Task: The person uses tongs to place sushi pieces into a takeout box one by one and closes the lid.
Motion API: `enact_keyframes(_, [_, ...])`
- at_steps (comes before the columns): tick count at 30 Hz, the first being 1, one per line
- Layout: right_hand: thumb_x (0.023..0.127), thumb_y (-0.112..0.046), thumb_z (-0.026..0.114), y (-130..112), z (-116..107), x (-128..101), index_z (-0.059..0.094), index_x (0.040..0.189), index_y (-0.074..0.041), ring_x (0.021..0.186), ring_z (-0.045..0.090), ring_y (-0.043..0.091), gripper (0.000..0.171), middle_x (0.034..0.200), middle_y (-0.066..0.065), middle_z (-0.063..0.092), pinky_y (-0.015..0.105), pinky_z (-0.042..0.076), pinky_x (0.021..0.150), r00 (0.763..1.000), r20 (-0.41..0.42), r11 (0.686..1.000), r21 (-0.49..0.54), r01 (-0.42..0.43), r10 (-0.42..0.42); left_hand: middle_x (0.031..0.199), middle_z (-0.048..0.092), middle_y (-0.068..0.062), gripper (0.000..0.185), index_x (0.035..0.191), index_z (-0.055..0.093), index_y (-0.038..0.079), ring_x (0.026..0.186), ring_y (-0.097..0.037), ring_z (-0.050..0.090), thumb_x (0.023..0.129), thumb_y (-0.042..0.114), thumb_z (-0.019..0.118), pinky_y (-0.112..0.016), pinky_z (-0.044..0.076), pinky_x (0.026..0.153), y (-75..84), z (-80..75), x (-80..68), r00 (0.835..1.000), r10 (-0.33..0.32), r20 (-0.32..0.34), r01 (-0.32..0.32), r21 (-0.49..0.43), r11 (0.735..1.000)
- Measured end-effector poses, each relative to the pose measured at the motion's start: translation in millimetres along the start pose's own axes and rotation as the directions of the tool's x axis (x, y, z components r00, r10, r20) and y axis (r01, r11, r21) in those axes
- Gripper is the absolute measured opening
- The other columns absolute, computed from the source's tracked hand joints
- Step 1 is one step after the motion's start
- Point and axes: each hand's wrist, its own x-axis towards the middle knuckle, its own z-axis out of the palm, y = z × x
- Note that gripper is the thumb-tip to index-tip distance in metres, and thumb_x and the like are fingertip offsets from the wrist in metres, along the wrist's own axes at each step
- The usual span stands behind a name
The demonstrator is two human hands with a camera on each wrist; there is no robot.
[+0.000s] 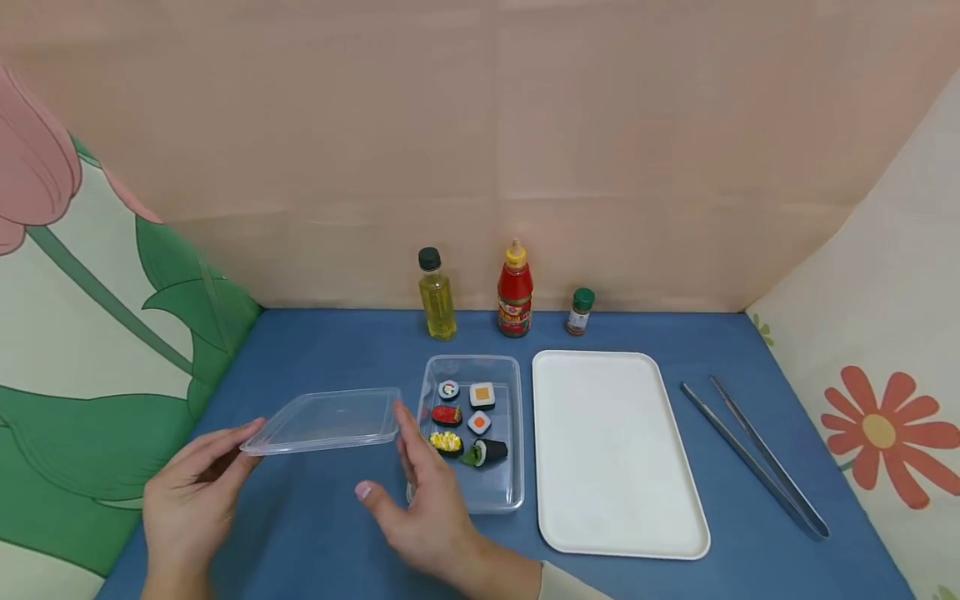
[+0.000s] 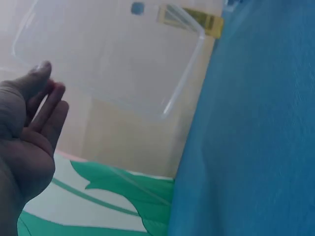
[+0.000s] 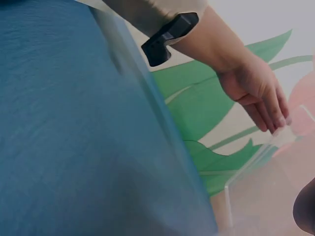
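Note:
A clear plastic lid [image 1: 326,419] hangs a little above the blue table [image 1: 315,517], level, between my two hands. My left hand [image 1: 195,492] touches its left corner with straight fingers and thumb. My right hand [image 1: 423,500] stands edge-on against the lid's right end, fingers straight, thumb spread toward me. The left wrist view shows the lid [image 2: 108,54] from below, beside my left hand's fingertips [image 2: 42,71]. In the right wrist view the left hand [image 3: 256,93] reaches down to the lid's corner [image 3: 283,140]. Just right of the right hand sits an open clear container [image 1: 504,492] holding several toy sushi pieces [image 1: 468,421].
A white tray [image 1: 611,450] lies to the right of the container, and long metal tongs [image 1: 757,458] lie beyond it. An oil bottle [image 1: 437,296], a ketchup bottle [image 1: 515,292] and a small spice jar [image 1: 580,312] stand along the back wall. Printed panels border the table on both sides.

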Motion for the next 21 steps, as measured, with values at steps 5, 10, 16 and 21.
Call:
enact_keyframes(5, [0.100, -0.010, 0.071, -14, -8, 2, 0.026, 0.165, -0.016, 0.157, 0.022, 0.020, 0.079, 0.171, -0.002, 0.023, 0.031, 0.029, 0.118, 0.999, -0.009, 0.997, 0.065, 0.048, -0.048, 0.108, 0.075, -0.021, 0.022, 0.101, 0.064, -0.031, 0.099, -0.019, 0.074, 0.079, -0.033, 0.067, -0.021, 0.059, 0.079, 4.4, 6.1, 5.4, 0.975, 0.223, -0.024, -0.217, -0.341, 0.915])
enact_keyframes(10, [0.098, 0.001, 0.069, -22, -19, 7, 0.035, 0.161, -0.005, 0.150, 0.037, 0.028, 0.072, 0.166, 0.009, 0.036, 0.038, 0.037, 0.114, 0.967, -0.072, 0.969, -0.012, 0.246, -0.246, 0.102, 0.074, -0.019, 0.016, 0.095, 0.067, -0.026, 0.097, -0.018, 0.072, 0.083, -0.021, 0.075, -0.018, 0.058, 0.081, 20.5, 17.0, 10.9, 0.940, 0.327, -0.094, -0.340, -0.258, 0.904])
enact_keyframes(16, [0.093, 0.007, 0.072, -25, -34, 14, 0.045, 0.152, 0.006, 0.135, 0.056, 0.035, 0.065, 0.155, 0.020, 0.049, 0.046, 0.049, 0.102, 0.902, -0.106, 0.900, -0.177, 0.398, -0.420, 0.099, 0.073, -0.022, 0.018, 0.087, 0.063, -0.029, 0.096, -0.019, 0.072, 0.082, -0.018, 0.077, -0.014, 0.055, 0.074, 38.6, 30.5, 14.0, 0.900, 0.402, -0.169, -0.435, -0.313, 0.844])
enact_keyframes(21, [0.094, 0.001, 0.074, -24, -50, 20, 0.057, 0.145, 0.003, 0.126, 0.064, 0.034, 0.054, 0.147, 0.016, 0.058, 0.044, 0.053, 0.098, 0.912, -0.128, 0.907, -0.225, 0.356, -0.390, 0.098, 0.072, -0.024, 0.022, 0.090, 0.061, -0.032, 0.096, -0.024, 0.072, 0.082, -0.019, 0.077, -0.018, 0.057, 0.078, 49.4, 39.9, 15.9, 0.894, 0.415, -0.168, -0.444, -0.451, 0.774])
